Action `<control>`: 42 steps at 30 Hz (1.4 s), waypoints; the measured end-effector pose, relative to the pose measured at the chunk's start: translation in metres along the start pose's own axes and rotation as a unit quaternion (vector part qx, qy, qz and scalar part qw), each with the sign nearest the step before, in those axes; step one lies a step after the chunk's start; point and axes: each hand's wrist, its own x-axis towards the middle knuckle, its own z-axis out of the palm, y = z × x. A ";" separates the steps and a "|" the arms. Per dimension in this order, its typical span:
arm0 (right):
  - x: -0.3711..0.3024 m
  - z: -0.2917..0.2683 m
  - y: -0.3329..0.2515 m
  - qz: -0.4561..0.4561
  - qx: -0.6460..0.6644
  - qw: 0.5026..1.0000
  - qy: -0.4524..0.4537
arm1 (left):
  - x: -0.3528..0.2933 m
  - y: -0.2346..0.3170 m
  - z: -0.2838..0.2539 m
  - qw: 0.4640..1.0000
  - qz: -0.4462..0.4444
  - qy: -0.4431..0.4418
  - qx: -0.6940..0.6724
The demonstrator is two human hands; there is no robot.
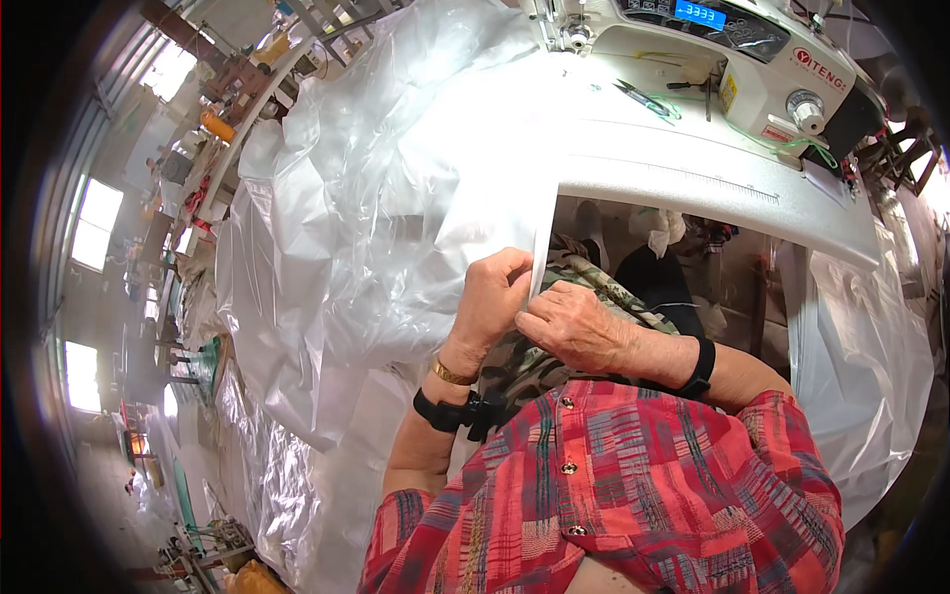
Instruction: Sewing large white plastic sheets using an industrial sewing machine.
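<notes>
A large sheet of shiny, translucent white plastic (346,218) runs from the sewing machine (772,79) down over the table's front edge to my lap. My left hand (490,299) is closed on the sheet's right-hand edge, its thumb and forefinger pressed together. Just right of it and slightly lower, my right hand (574,325) pinches the same edge with curled fingers. A narrow strip of this edge looks folded between the hands and the table. The needle area is partly cut off at the top and washed out by the bright lamp light.
On the machine bed lie thread snips (643,99) and a small dark-handled screwdriver (690,86). A printed ruler (693,176) follows the table's front edge. More plastic sheeting (861,366) hangs at the right. Crinkled plastic (267,485) lies at the lower left.
</notes>
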 end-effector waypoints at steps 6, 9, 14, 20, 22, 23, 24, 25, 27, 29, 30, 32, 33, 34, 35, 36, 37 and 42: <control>0.002 -0.002 0.001 -0.004 0.024 0.999 -0.026 | -0.006 0.000 -0.003 0.999 -0.007 -0.014 -0.028; 0.002 -0.001 0.004 -0.012 0.006 0.999 -0.030 | -0.006 -0.006 -0.005 0.998 -0.008 -0.024 -0.060; 0.003 0.002 0.008 -0.035 0.013 0.999 -0.005 | -0.009 -0.003 -0.006 0.979 -0.103 -0.063 -0.161; 0.012 -0.029 0.056 0.032 0.063 0.993 0.091 | -0.022 0.016 -0.004 0.966 -0.181 0.043 -0.179; 0.024 -0.037 0.087 0.212 -0.017 0.971 0.109 | -0.027 0.024 0.001 0.972 -0.154 0.033 -0.174; 0.031 -0.036 0.108 0.211 -0.069 0.969 0.106 | -0.029 0.025 0.004 0.979 -0.134 0.044 -0.148; 0.041 -0.038 0.126 0.205 -0.118 0.966 0.105 | -0.032 0.028 0.003 0.985 -0.113 0.061 -0.119; 0.048 -0.039 0.142 0.208 -0.123 0.964 0.111 | -0.031 0.028 0.004 0.991 -0.090 0.060 -0.079; 0.052 -0.042 0.169 0.245 -0.178 0.953 0.015 | -0.029 0.015 0.009 0.999 -0.028 0.041 0.006; 0.058 -0.044 0.185 0.268 -0.157 0.950 0.000 | -0.027 0.015 0.015 0.994 0.050 0.047 0.088; 0.060 -0.045 0.190 0.286 -0.134 0.949 -0.018 | -0.025 0.016 0.016 0.994 0.054 0.045 0.088; 0.063 -0.046 0.200 0.295 -0.130 0.946 -0.041 | -0.019 0.016 0.018 0.990 0.029 0.031 0.134; 0.065 -0.047 0.205 0.301 -0.123 0.943 -0.066 | -0.018 0.009 0.023 0.989 0.053 0.052 0.130; 0.064 -0.047 0.209 0.301 -0.128 0.943 -0.064 | -0.014 0.006 0.023 0.989 0.058 0.053 0.128; 0.063 -0.044 0.208 0.287 -0.129 0.948 -0.047 | -0.011 0.004 0.021 0.987 0.066 0.060 0.135; 0.061 -0.042 0.208 0.274 -0.131 0.952 -0.030 | -0.006 0.003 0.020 0.985 0.074 0.066 0.142; 0.059 -0.042 0.209 0.278 -0.128 0.951 -0.040 | 0.000 0.003 0.019 0.983 0.087 0.067 0.146; 0.060 -0.053 0.203 0.275 -0.101 0.954 -0.064 | 0.039 0.000 0.012 0.975 0.100 0.056 0.190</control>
